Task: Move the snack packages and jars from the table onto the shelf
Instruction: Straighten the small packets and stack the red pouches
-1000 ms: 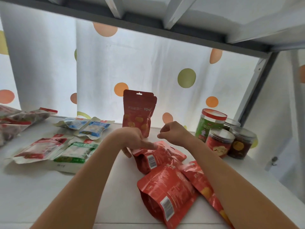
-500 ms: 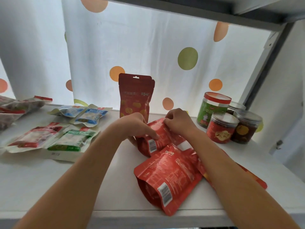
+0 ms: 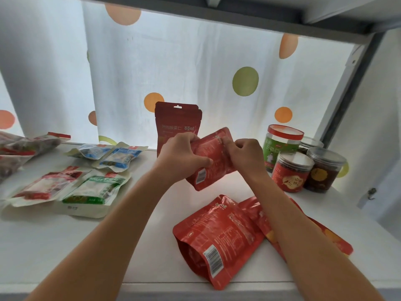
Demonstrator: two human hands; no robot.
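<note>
A home storage corner, by the look: a white shelf (image 3: pixel 65 246) with snack pouches (image 3: pixel 219 237) and jars (image 3: pixel 291 170), a polka-dot curtain (image 3: pixel 195 68) at 12 o'clock.

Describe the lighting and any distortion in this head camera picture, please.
Head view: strong backlight through the dotted curtain leaves the standing red pouch dark; the held red pouch, gripped by left hand and right hand, glows slightly; wide-angle bending curves the shelf edge.

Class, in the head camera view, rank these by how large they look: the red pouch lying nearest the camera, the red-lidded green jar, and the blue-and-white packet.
1. Red foil pouch lying nearest, though nearness inflates it.
2. Red-lidded green jar.
3. Blue-and-white packet, close to the jar; unsure.
</note>
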